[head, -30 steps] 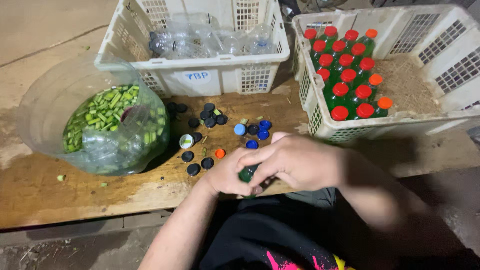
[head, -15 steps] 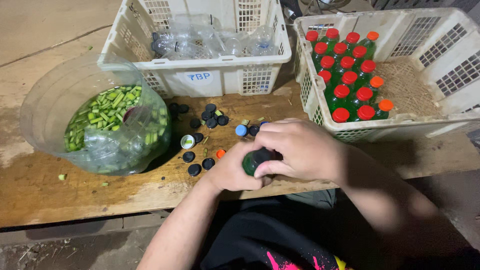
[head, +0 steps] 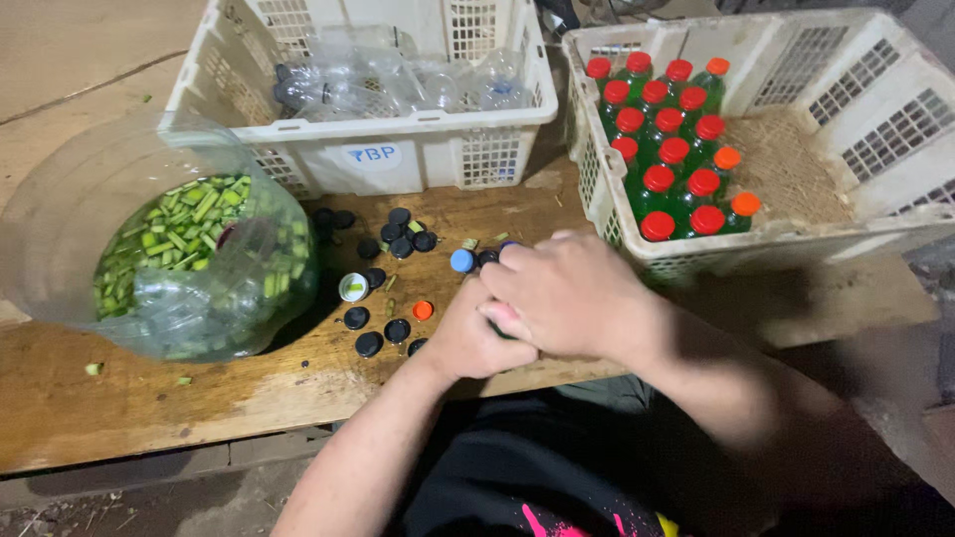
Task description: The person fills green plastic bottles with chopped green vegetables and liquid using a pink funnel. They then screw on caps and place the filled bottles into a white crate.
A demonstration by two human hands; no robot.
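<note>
My left hand (head: 463, 338) and my right hand (head: 572, 293) are pressed together at the front edge of the wooden table (head: 199, 398). They close around a small green bottle (head: 502, 333), and only a dark sliver of it shows between the fingers. My right hand lies over its top and hides the cap. Loose bottle caps (head: 383, 328), mostly black with a blue cap (head: 462, 261) and an orange cap (head: 424, 310), lie just left of my hands.
A clear plastic bag (head: 189, 259) of chopped green pieces in liquid sits at the left. A white crate (head: 398, 149) of empty clear bottles stands behind the caps. Another white crate (head: 856, 129) at the right holds green bottles (head: 676, 179) with red and orange caps.
My right hand came back from the loose caps and settled over the bottle's top. The dark-capped green bottle, visible half a second ago, is now almost fully covered.
</note>
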